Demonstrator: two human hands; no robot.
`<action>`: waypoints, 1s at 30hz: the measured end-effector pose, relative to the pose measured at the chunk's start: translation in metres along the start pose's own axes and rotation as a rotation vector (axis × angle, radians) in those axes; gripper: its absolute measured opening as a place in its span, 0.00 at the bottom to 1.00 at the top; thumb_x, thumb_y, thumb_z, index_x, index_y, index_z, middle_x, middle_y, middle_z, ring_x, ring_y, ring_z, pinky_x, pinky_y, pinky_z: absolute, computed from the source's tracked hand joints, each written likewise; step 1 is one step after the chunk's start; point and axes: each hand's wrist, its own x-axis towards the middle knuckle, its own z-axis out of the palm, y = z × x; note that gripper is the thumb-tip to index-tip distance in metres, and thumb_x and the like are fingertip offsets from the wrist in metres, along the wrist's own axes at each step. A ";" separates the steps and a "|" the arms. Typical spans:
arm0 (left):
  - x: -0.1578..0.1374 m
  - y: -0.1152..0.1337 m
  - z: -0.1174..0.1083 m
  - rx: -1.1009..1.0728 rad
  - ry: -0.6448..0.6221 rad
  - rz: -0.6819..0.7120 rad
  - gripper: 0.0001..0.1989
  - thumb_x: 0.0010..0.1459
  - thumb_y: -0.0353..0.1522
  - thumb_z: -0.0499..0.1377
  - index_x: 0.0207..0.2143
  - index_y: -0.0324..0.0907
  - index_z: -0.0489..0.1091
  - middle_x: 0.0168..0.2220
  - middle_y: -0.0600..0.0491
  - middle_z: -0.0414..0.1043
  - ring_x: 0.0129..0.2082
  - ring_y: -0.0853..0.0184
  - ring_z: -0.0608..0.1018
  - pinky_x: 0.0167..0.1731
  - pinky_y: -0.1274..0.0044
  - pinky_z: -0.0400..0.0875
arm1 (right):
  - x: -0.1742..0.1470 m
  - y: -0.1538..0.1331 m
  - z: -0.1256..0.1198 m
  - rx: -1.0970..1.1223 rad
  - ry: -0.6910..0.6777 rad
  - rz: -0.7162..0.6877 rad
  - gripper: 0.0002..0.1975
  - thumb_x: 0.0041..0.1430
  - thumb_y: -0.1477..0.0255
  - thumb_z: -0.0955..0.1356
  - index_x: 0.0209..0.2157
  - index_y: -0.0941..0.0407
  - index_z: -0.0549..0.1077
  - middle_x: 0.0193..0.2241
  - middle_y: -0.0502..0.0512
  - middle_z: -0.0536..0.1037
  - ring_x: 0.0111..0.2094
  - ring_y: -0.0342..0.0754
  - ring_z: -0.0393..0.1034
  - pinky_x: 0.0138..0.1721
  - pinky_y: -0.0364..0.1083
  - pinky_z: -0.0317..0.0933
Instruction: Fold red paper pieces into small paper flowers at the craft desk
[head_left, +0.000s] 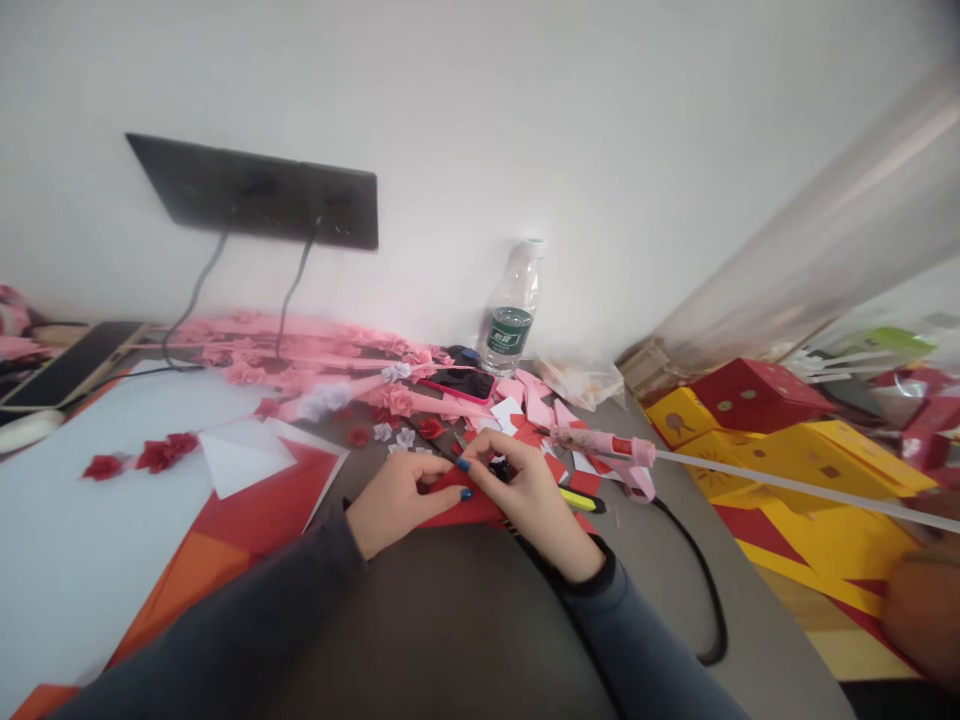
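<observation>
My left hand [401, 497] and my right hand [529, 490] meet over the grey table, fingertips pinched together on a piece of red paper [466, 508]. Part of the paper is hidden behind my fingers, so its folded shape is unclear. Just right of my right hand lies a yellow and black utility knife [581, 500]. Beyond it rests a pink glue gun [607, 447] with a long white glue stick [787, 484] sticking out of its back. Red, pink and white paper scraps [536, 405] are strewn behind my hands.
Pink paper flowers [247, 355] crowd the wall side. White sheets [82, 510] and red paper [262, 495] cover the left. A water bottle [511, 320] stands by the wall. Yellow and red boxes [757, 390] sit at the right. The glue gun's black cord [709, 570] loops over the table.
</observation>
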 end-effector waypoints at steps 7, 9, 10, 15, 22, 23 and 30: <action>0.001 0.000 -0.006 0.051 -0.016 -0.047 0.09 0.52 0.32 0.60 0.22 0.37 0.71 0.18 0.62 0.50 0.20 0.74 0.56 0.22 0.79 0.49 | -0.004 -0.001 0.007 -0.168 0.037 -0.144 0.06 0.62 0.76 0.65 0.31 0.55 0.70 0.26 0.50 0.74 0.28 0.46 0.66 0.32 0.46 0.59; 0.000 0.001 -0.006 -0.008 -0.057 -0.096 0.08 0.53 0.32 0.60 0.24 0.36 0.74 0.17 0.60 0.60 0.20 0.73 0.64 0.22 0.80 0.56 | -0.004 0.001 0.005 -0.180 0.052 -0.142 0.06 0.62 0.75 0.65 0.31 0.54 0.70 0.26 0.50 0.74 0.28 0.47 0.66 0.33 0.46 0.58; -0.001 0.001 -0.005 -0.051 -0.080 -0.128 0.08 0.53 0.32 0.60 0.26 0.36 0.75 0.19 0.58 0.67 0.21 0.71 0.69 0.23 0.80 0.61 | -0.003 0.002 0.004 -0.177 0.066 -0.132 0.06 0.62 0.75 0.65 0.31 0.54 0.70 0.26 0.50 0.74 0.29 0.47 0.66 0.33 0.46 0.59; -0.003 -0.003 0.002 -0.194 -0.099 -0.223 0.10 0.53 0.32 0.62 0.36 0.34 0.78 0.31 0.46 0.82 0.31 0.61 0.83 0.30 0.76 0.75 | 0.003 0.011 -0.009 -0.097 0.185 -0.063 0.06 0.62 0.73 0.64 0.30 0.55 0.70 0.27 0.52 0.75 0.30 0.48 0.68 0.34 0.46 0.61; 0.000 0.003 -0.005 -0.145 0.030 -0.126 0.10 0.54 0.34 0.62 0.34 0.36 0.76 0.30 0.48 0.81 0.29 0.63 0.81 0.30 0.77 0.73 | 0.003 0.010 -0.009 -0.075 0.233 -0.057 0.05 0.62 0.73 0.64 0.31 0.55 0.69 0.25 0.50 0.72 0.27 0.46 0.67 0.30 0.45 0.60; 0.001 0.004 -0.006 -0.107 0.042 -0.111 0.09 0.54 0.34 0.62 0.34 0.37 0.76 0.29 0.50 0.80 0.28 0.64 0.80 0.29 0.78 0.72 | 0.002 0.009 -0.007 -0.094 0.222 -0.066 0.05 0.62 0.74 0.64 0.31 0.55 0.69 0.25 0.50 0.72 0.28 0.47 0.67 0.31 0.45 0.60; 0.001 0.005 -0.005 0.035 0.054 0.028 0.11 0.55 0.33 0.58 0.23 0.38 0.72 0.19 0.58 0.65 0.22 0.71 0.66 0.24 0.80 0.60 | -0.004 0.001 0.004 -0.183 0.034 -0.155 0.06 0.62 0.76 0.65 0.31 0.54 0.70 0.25 0.50 0.74 0.28 0.47 0.66 0.34 0.46 0.59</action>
